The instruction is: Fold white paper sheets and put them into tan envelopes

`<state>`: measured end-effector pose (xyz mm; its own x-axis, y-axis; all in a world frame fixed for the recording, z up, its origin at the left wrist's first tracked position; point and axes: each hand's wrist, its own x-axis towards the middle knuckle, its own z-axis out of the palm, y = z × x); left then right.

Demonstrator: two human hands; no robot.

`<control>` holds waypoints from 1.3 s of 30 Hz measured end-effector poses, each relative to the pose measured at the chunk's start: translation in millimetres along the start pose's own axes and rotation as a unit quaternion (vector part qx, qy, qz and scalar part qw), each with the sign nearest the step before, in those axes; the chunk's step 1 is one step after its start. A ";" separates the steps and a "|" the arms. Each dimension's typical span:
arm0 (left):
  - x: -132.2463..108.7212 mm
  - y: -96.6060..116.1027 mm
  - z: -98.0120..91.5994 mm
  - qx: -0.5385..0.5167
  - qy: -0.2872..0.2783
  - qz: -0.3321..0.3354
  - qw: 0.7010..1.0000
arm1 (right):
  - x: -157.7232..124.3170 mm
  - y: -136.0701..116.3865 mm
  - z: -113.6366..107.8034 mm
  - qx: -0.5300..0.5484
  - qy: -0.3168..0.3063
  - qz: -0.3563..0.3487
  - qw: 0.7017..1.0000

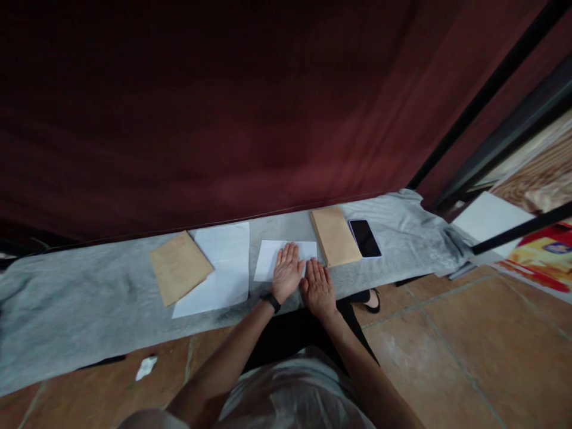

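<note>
A folded sheet of white paper lies flat on the grey cloth in front of me. My left hand, with a black band at the wrist, rests flat on it with the fingers stretched out. My right hand lies palm down at the paper's lower right corner, fingers extended and close together. The two thumbs nearly meet. Just right of the paper is a stack of brown envelopes. Part of the folded paper is hidden under my hands.
A phone lies beside the envelope stack. To the left, a brown envelope overlaps larger white sheets. The narrow grey cloth-covered surface runs along a dark red panel. A white scrap is on the tiled floor.
</note>
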<state>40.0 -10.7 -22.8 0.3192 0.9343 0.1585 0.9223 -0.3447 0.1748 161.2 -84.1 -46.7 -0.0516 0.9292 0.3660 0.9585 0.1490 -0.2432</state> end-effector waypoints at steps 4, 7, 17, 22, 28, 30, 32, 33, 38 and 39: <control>13.0 -14.2 8.5 0.011 -0.006 -0.018 1.000 | 0.9 -0.4 -2.4 -0.004 0.001 0.001 1.000; 18.4 -35.8 8.5 0.025 0.003 -0.044 0.999 | 1.1 -0.3 -3.7 -0.005 0.002 -0.001 1.000; -8.5 -62.7 0.1 0.044 0.097 -0.119 0.987 | 0.2 0.1 1.0 -0.008 0.004 -0.007 1.000; -37.3 -34.8 -5.9 0.029 0.034 -0.001 0.999 | -2.2 0.9 3.2 0.006 0.014 -0.007 1.000; -64.2 -22.4 -11.5 0.043 0.000 0.039 0.998 | 6.3 -2.9 -6.0 0.034 -0.007 0.023 0.999; -66.8 -25.4 -10.3 0.048 -0.004 0.044 0.998 | 11.0 -13.1 -8.9 0.048 -0.013 0.034 0.998; -67.3 -29.0 -8.1 0.052 -0.010 0.057 0.997 | 12.6 -26.2 -9.8 0.071 -0.026 0.004 0.997; -67.4 -30.4 -7.3 0.052 -0.013 0.066 0.996 | 11.6 -32.3 -9.5 0.083 -0.033 -0.016 0.996; -69.6 -35.5 -8.7 0.035 -0.008 0.075 0.997 | -6.8 -36.0 -6.7 0.081 -0.025 -0.055 0.995; -70.6 -37.0 -9.7 0.029 -0.005 0.067 0.997 | -11.0 -31.3 -7.4 0.073 -0.023 -0.057 0.995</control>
<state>-18.8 -64.7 -31.1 0.4415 0.8816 0.1667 0.8825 -0.4602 0.0966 133.8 -101.5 -36.5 -0.1730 0.9173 0.3585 0.8949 0.2984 -0.3318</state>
